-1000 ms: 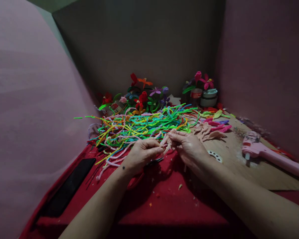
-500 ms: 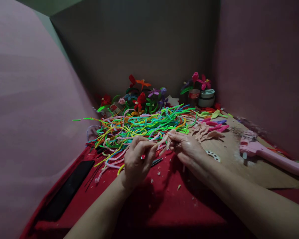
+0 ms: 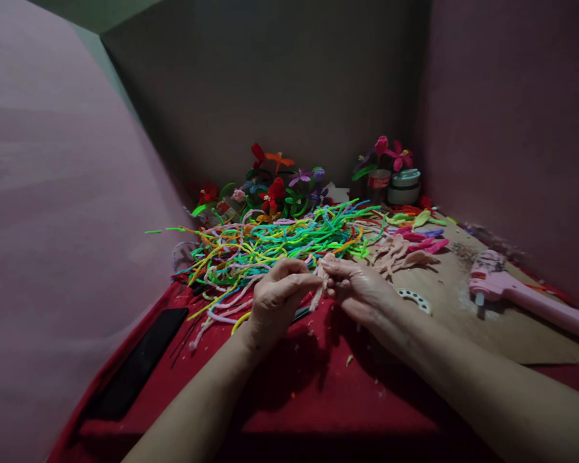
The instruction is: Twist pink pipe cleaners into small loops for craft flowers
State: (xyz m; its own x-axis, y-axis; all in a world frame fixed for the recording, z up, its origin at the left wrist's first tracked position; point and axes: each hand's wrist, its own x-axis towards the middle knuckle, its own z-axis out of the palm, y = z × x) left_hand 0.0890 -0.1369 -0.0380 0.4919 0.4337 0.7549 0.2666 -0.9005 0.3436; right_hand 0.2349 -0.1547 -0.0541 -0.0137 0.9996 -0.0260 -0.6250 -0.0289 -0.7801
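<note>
My right hand [image 3: 364, 289] pinches a pale pink fuzzy pipe-cleaner piece [image 3: 317, 299] between thumb and fingers. A narrow strip of that piece hangs down below the fingertips. From the other side my left hand [image 3: 280, 292] is closed, its thumb and finger tips meeting the same piece; the exact grip point is partly hidden. Just behind both hands lies a tangled heap of coloured pipe cleaners [image 3: 265, 241]. To the right, similar pale pink petal shapes [image 3: 396, 256] rest on a brown board [image 3: 444, 321].
A pink hot glue gun [image 3: 516, 292] and a white holed disc [image 3: 415, 299] lie at right. A black phone [image 3: 137, 360] is on the red cloth [image 3: 289, 411] at left. Fuzzy flowers [image 3: 275, 190], a clear cup [image 3: 379, 183] and a lidded jar [image 3: 404, 186] stand behind.
My left hand has moved right, closer to my right hand. The strip that stretched toward my left fingers now hangs downward. The view has shifted slightly.
</note>
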